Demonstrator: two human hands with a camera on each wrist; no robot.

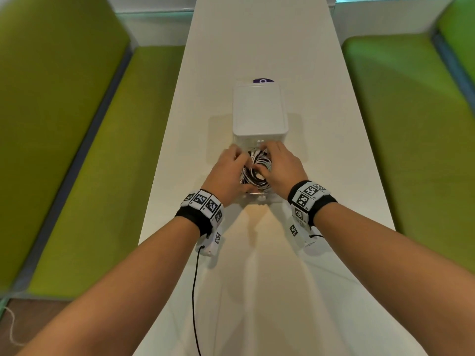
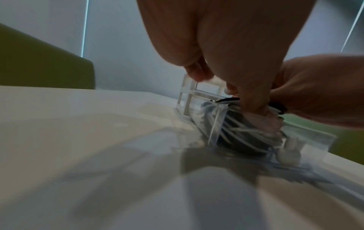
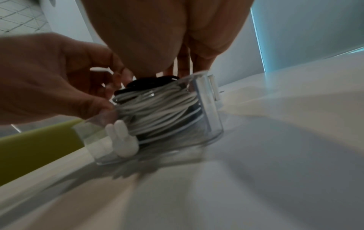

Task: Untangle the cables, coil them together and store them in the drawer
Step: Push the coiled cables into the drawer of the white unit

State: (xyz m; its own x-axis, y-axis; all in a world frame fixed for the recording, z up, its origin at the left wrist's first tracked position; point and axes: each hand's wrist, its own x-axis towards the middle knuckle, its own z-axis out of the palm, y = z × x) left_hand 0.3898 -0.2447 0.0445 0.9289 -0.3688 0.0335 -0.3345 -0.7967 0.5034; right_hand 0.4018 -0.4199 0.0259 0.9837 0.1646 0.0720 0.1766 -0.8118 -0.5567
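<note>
A coil of black and white cables sits in a clear plastic drawer pulled out of a white drawer box toward me. My left hand grips the coil's left side, its thumb by the near rim. My right hand grips the right side, fingers reaching down at the far end. The right wrist view shows the coil filling the drawer, black loops rising a little above its rim, and a white rabbit-shaped handle on the front. The left wrist view shows the same coil.
The box stands mid-way along a long narrow white table. Green benches run along both sides, the other bench on the right. A purple round item peeks out behind the box. A black wrist-camera lead hangs over the table.
</note>
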